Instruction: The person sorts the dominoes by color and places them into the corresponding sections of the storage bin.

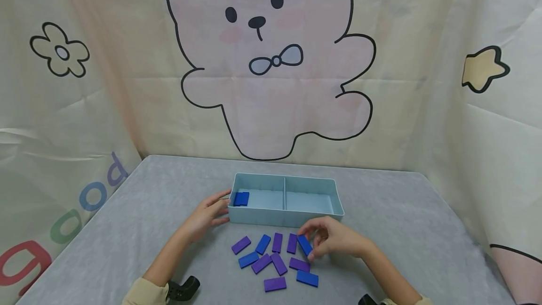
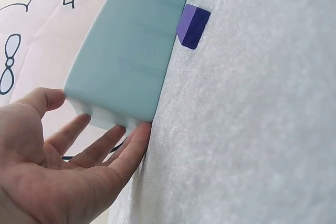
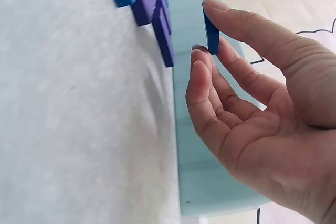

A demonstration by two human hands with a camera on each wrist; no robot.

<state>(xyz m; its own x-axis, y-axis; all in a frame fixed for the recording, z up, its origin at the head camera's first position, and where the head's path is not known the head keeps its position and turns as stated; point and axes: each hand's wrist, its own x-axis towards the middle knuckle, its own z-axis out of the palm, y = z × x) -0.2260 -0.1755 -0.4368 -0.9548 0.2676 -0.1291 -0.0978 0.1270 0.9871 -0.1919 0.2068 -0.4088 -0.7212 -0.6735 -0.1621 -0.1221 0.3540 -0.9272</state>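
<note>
My right hand (image 1: 332,236) pinches a blue block (image 1: 304,245) between thumb and fingertips, in front of the box's right half. In the right wrist view this block (image 3: 211,34) shows narrow edge-on, apart from the purple blocks. At the light blue two-compartment box (image 1: 262,216), my left hand (image 1: 209,215) rests its spread fingertips on the left end wall; the left wrist view shows the fingers (image 2: 97,148) against that wall. Blue blocks (image 1: 241,198) lie flat at the left end of the left compartment. The right compartment shows only its bare floor.
In front of the box, several purple blocks (image 1: 275,284) and blue blocks (image 1: 307,278) lie scattered on the grey cloth-covered table (image 1: 406,229). A printed curtain (image 1: 394,121) hangs behind the table and at both sides. Black straps (image 1: 183,289) sit on the wrists.
</note>
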